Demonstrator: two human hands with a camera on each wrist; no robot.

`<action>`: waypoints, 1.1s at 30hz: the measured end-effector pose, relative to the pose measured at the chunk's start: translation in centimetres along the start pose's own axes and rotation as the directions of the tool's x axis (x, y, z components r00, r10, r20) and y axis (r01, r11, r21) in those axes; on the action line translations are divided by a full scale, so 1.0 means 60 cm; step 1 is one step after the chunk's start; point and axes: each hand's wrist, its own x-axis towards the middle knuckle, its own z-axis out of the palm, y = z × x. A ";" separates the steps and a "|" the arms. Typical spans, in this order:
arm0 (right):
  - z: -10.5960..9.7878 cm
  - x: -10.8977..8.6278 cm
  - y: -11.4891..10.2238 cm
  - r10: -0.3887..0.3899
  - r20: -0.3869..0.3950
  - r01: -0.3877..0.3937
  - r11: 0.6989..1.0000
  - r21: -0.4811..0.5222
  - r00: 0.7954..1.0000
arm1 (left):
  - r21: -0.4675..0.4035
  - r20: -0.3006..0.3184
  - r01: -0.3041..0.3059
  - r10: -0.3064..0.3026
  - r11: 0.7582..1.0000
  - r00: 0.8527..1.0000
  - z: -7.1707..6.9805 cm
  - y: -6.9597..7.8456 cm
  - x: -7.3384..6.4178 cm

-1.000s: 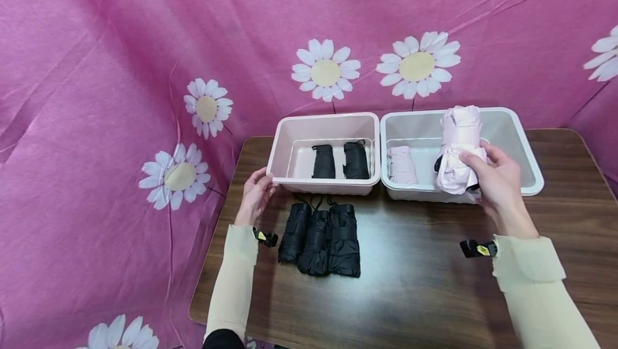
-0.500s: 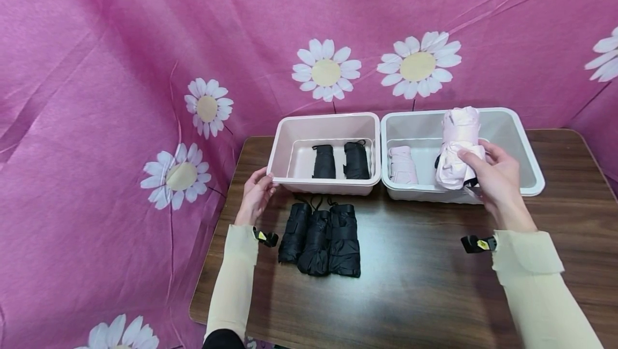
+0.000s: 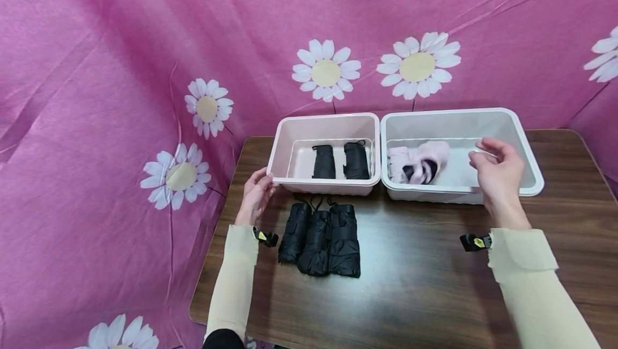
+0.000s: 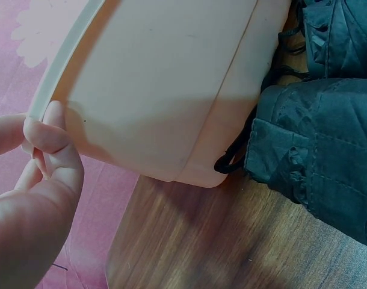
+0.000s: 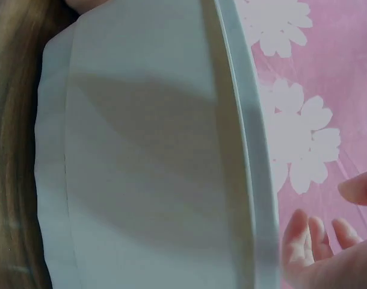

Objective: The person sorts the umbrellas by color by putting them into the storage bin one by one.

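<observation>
My left hand (image 3: 257, 194) pinches the front left corner rim of the pale pink bin (image 3: 328, 185); the left wrist view shows thumb and fingers on either side of that rim (image 4: 63, 57). Two black folded umbrellas (image 3: 324, 162) lie inside it. Over the grey-white bin (image 3: 434, 197) my right hand (image 3: 502, 172) holds nothing, its fingers loosely bent and thumb apart. Left of it, in that bin, a pink folded umbrella (image 3: 433, 152) with black parts shows blurred, overlapping another pink umbrella (image 3: 398, 158) by the left wall.
Several black folded umbrellas (image 3: 316, 242) lie side by side on the wooden table (image 3: 410, 284), before the pink bin. The bins stand side by side at the back, close to a pink flowered curtain (image 3: 260, 32).
My right hand has let go of the pink folded umbrella, which has dropped leftward into the grey-white bin beside the other one. My left hand has stayed on the pink bin's rim.
</observation>
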 end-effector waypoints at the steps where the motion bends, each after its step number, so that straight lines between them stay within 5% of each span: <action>1: 0.002 -0.001 0.001 -0.016 -0.008 0.015 0.999 -0.031 1.000 | -0.003 0.000 -0.001 0.001 1.000 1.000 0.001 0.000 0.000; 10: 0.012 -0.012 0.001 -0.047 0.027 0.050 0.990 -0.134 0.999 | -0.032 0.004 -0.003 0.003 0.999 1.000 -0.001 -0.003 0.002; 20: 0.052 -0.065 -0.017 -0.136 0.114 0.131 0.990 0.049 0.984 | -0.004 0.006 0.006 -0.006 1.000 1.000 -0.003 -0.002 0.006; 24: 0.071 -0.100 -0.013 -0.165 0.187 0.159 0.986 0.049 0.968 | -0.010 0.008 0.005 -0.005 1.000 1.000 -0.002 -0.003 0.006; 28: 0.083 -0.136 0.004 -0.135 0.335 0.177 0.979 -0.098 0.932 | -0.016 0.014 0.005 -0.005 1.000 1.000 -0.002 -0.004 0.006; 33: 0.101 -0.175 0.056 -0.025 0.482 0.214 0.915 -0.341 0.876 | -0.025 0.016 0.001 0.000 1.000 1.000 -0.003 -0.005 0.007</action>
